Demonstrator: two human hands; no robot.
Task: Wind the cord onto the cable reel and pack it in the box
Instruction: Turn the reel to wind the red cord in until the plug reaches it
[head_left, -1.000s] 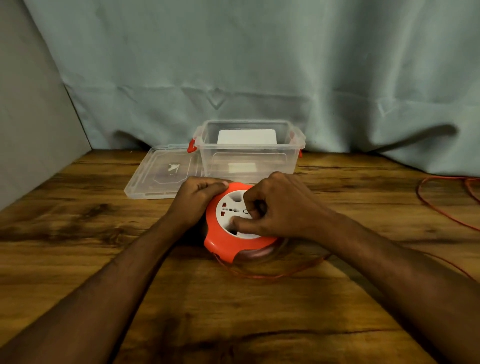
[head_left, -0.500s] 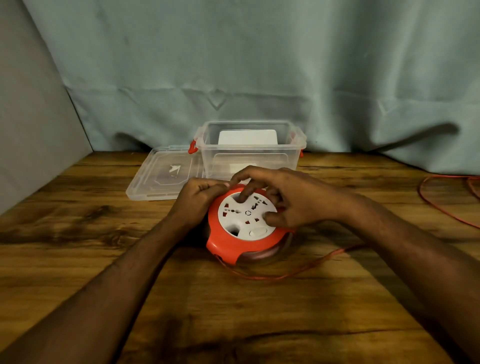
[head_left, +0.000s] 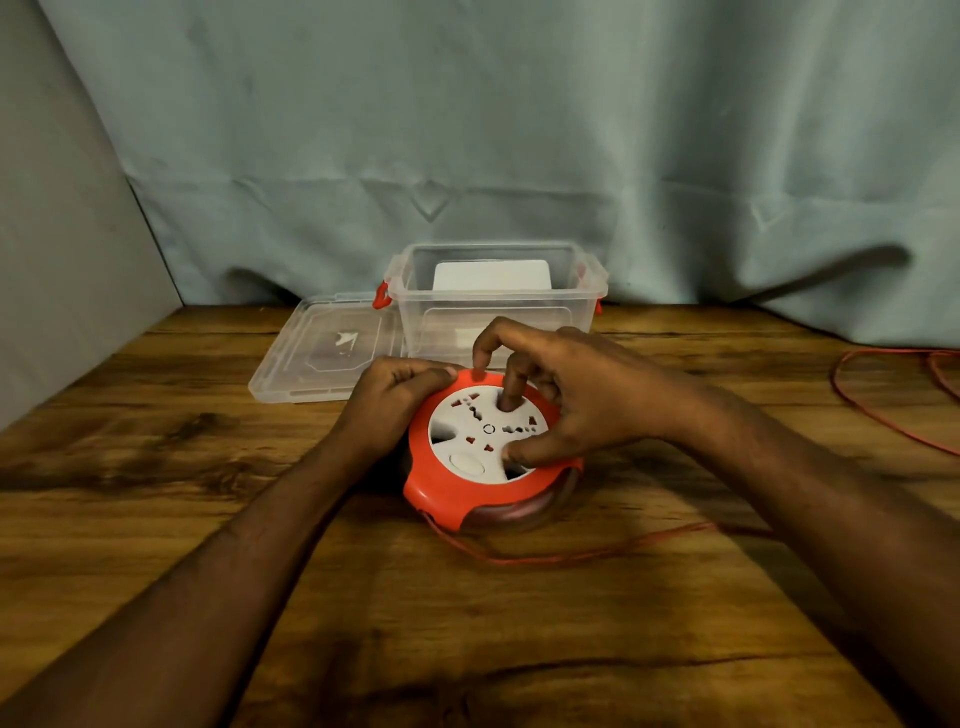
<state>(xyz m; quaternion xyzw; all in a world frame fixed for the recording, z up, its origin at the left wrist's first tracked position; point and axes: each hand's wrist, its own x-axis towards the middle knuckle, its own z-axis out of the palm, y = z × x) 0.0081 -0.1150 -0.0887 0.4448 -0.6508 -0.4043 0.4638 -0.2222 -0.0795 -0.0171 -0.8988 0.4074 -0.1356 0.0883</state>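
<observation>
On the wooden table (head_left: 156, 519), the clear box (head_left: 498, 306) stands open at twelve o'clock, its lid (head_left: 322, 353) lying at ten. The cable reel (head_left: 485, 457) sits centre; the left hand (head_left: 395, 405) grips its orange rim at nine. The right hand (head_left: 576, 395), fingers curled into the white face, has swung round since a second ago, so winding continues. Loose cord (head_left: 597, 553) trails toward three.

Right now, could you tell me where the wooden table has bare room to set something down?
The near wooden table between both forearms, below the thin red cord, is bare. So is the left side, in front of the clear plastic lid. It is crowded around the orange-and-white cable reel, held by the left hand and right hand, before the clear plastic box.
</observation>
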